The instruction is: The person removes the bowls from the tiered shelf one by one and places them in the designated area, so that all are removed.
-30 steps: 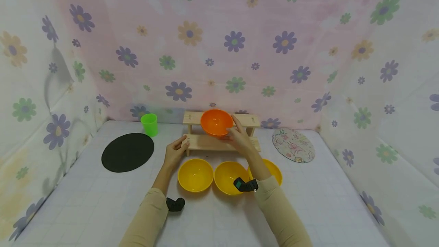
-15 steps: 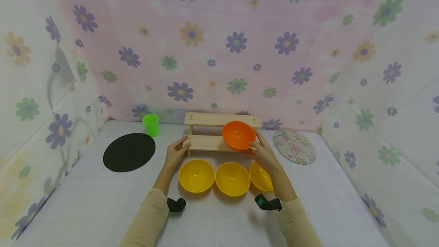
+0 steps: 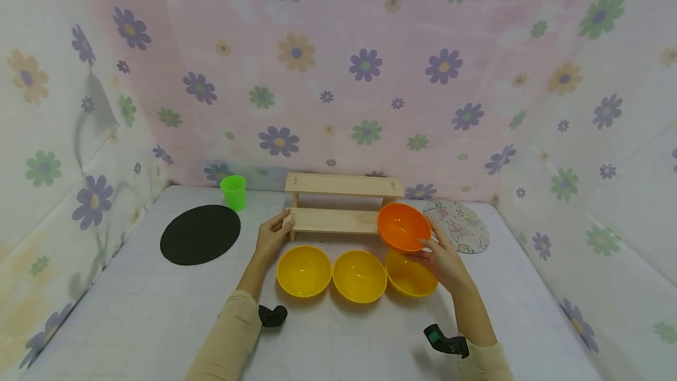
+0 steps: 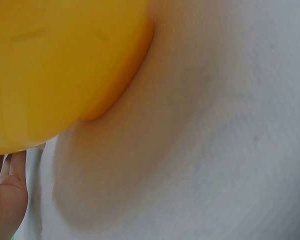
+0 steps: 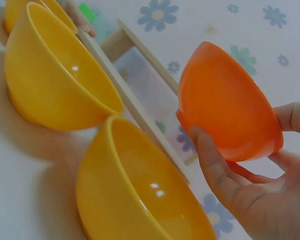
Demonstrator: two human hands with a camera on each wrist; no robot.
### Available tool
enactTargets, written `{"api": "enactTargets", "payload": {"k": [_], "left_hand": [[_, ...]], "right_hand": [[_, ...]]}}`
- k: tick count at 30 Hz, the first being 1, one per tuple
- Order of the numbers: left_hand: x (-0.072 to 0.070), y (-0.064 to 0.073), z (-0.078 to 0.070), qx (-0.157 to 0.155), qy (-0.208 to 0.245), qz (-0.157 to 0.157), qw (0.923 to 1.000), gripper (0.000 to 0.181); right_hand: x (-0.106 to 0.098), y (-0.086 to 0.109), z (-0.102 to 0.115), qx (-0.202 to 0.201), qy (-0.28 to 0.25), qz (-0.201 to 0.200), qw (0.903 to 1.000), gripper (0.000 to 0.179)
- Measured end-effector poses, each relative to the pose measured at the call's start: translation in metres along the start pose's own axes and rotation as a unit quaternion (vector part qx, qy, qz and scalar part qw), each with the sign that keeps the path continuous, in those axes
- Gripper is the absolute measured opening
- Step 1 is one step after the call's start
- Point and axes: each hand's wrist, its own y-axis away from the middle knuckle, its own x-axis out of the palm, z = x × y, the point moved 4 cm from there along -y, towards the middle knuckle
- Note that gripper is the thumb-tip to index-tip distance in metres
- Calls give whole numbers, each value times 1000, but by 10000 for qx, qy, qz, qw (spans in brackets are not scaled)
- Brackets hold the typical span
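Observation:
My right hand [image 3: 445, 258] grips an orange bowl [image 3: 404, 227] by its rim and side, tilted, at the right end of the wooden two-tier rack [image 3: 330, 221]. In the right wrist view the thumb and fingers wrap around the orange bowl [image 5: 225, 102], up off the table. My left hand [image 3: 271, 235] holds the left end of the rack's lower board. Three yellow bowls stand in a row before the rack: a left one [image 3: 304, 271], a middle one [image 3: 359, 277] and a right one [image 3: 414, 278], whose back rim the orange bowl overlaps in the head view.
A green cup [image 3: 234, 193] stands at the back left, behind a black oval mat [image 3: 201, 235]. On the right lies a floral-patterned round mat [image 3: 465, 228], partly behind my right hand. Flower-printed cloth walls close in the white table [image 3: 338, 346] at the back and sides.
My right hand has carried the orange bowl from in front of the rack's upper board to the right and toward me. The left hand stays on the lower board.

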Motion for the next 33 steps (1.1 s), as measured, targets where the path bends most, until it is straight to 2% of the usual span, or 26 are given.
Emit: {"api": "enactTargets", "payload": {"k": [7,14,16,25,33], "left_hand": [[1,2,-4,37,-110,1,9999,46],[-3,-12,20,29,-81,-164,9998,46],[-3,-12,23,35,-127,-217,9997,46],[-3,-13,25,18,-101,-237,9997,45],[-1,-11,22,31,-79,-253,9996,46]], "right_hand": [[-30,21,2,-296,111,5,9995,67],[-55,40,-3,-593,-74,66,9982,65],[-62,44,-6,-648,-110,92,9978,64],[-93,60,-23,-431,-206,-260,9985,65],[-106,67,-39,-231,-317,-412,9984,65]]}}
